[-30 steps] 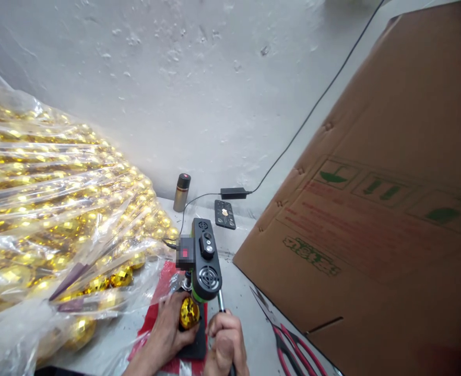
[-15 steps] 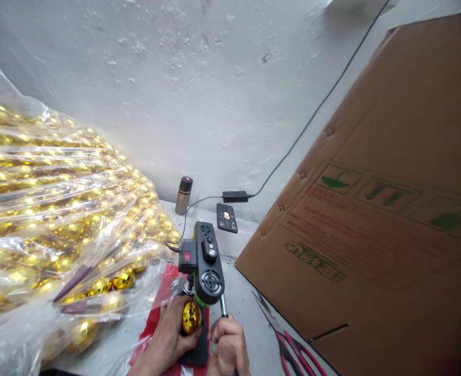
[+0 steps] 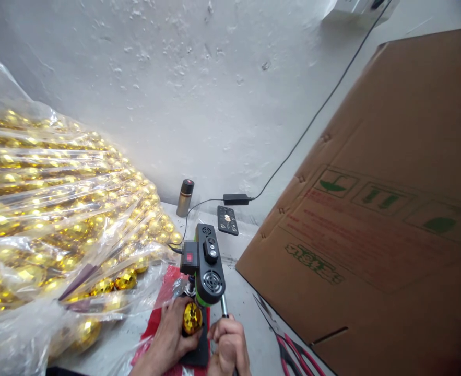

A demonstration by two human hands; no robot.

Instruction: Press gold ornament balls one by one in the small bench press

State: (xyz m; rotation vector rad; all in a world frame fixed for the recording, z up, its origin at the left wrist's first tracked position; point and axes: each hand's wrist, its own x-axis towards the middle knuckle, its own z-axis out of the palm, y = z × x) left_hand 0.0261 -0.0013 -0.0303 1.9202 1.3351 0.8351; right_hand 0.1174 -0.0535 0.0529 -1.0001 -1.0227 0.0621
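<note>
A small black machine (image 3: pixel 207 263) with a green ring and a red light stands on a dark base plate (image 3: pixel 197 351) at the bottom centre. My left hand (image 3: pixel 170 337) is wrapped round a faceted gold ball (image 3: pixel 191 317) held under the machine's head. My right hand (image 3: pixel 229 347) is closed on the machine's metal lever handle (image 3: pixel 224 306), just right of the ball. A red sheet (image 3: pixel 163 305) lies under the base plate and my left hand.
Clear plastic bags of several gold balls (image 3: pixel 54 209) are heaped on the left. A big tilted cardboard box (image 3: pixel 371 219) fills the right. Red-handled scissors (image 3: pixel 288 350) lie by it. A bronze bottle (image 3: pixel 185 197), a remote (image 3: pixel 226 220) and a power adapter (image 3: pixel 236 199) sit at the wall.
The view has tilted slightly, so everything sits a little lower and to the right. Both hands keep their hold on the ball and the lever.
</note>
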